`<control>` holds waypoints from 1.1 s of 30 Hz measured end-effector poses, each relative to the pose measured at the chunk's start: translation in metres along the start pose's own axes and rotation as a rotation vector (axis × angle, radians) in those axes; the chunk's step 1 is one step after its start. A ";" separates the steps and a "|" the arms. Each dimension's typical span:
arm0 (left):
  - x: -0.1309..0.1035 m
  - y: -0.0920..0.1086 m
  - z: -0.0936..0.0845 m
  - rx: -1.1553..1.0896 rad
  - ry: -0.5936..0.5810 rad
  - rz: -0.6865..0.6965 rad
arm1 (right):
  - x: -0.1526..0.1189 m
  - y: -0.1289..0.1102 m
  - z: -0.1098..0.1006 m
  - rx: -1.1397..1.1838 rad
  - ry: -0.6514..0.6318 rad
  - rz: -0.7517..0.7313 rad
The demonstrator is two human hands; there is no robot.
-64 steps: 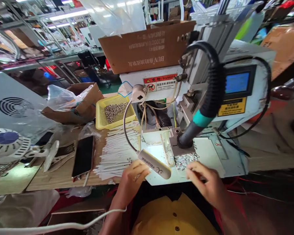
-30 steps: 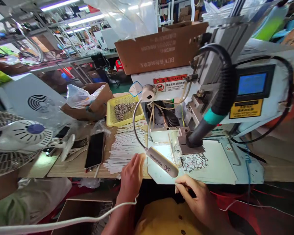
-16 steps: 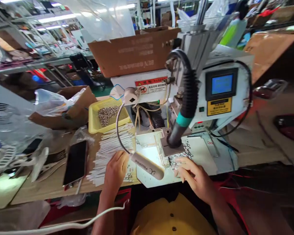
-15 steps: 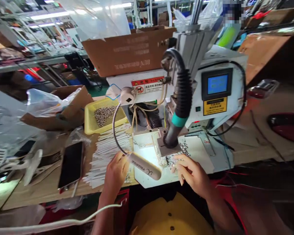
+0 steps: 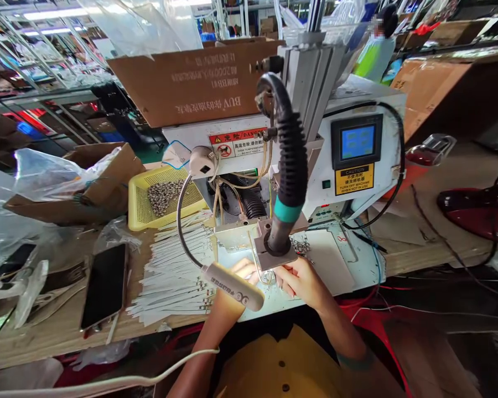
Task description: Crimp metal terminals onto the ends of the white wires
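Observation:
My left hand reaches in behind the lamp head, its fingers at the left side of the soldering machine's head block. The lamp covers part of that hand, and its fingertips are hard to see. My right hand is at the right of the same block, fingers curled and pressed together. Whatever it pinches is too small to name. Between the hands lies a small shiny fixture on the white base plate. Small metal parts are piled just behind my right hand.
White strips with small metal ends are heaped left of the machine. Behind them stands a yellow basket of small metal parts. A phone lies farther left. The flexible lamp neck and a black ribbed hose rise near the hands.
My left hand has moved right, from beside the lamp to the fixture under the machine head. My right hand has shifted from over the loose parts toward the same fixture. The view has turned slightly.

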State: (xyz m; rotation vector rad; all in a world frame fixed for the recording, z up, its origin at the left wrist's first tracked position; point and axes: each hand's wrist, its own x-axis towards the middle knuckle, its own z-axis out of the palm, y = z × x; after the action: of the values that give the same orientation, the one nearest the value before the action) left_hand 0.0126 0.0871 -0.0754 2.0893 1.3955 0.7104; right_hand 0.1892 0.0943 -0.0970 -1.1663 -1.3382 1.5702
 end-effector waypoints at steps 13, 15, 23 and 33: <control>0.005 0.008 0.004 -0.281 0.012 -0.186 | -0.001 -0.004 0.001 0.010 0.016 -0.015; 0.006 0.008 0.004 -0.326 0.030 -0.177 | -0.001 -0.003 0.001 0.019 0.019 -0.009; 0.005 0.007 0.005 -0.369 0.028 -0.134 | 0.000 0.004 0.001 -0.001 0.025 0.000; 0.005 0.009 0.005 -0.283 0.030 -0.216 | -0.001 0.001 0.002 0.003 0.027 -0.013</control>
State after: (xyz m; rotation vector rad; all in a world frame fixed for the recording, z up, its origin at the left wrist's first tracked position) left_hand 0.0233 0.0886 -0.0719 1.6890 1.4194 0.7998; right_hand 0.1878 0.0926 -0.0977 -1.1713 -1.3228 1.5412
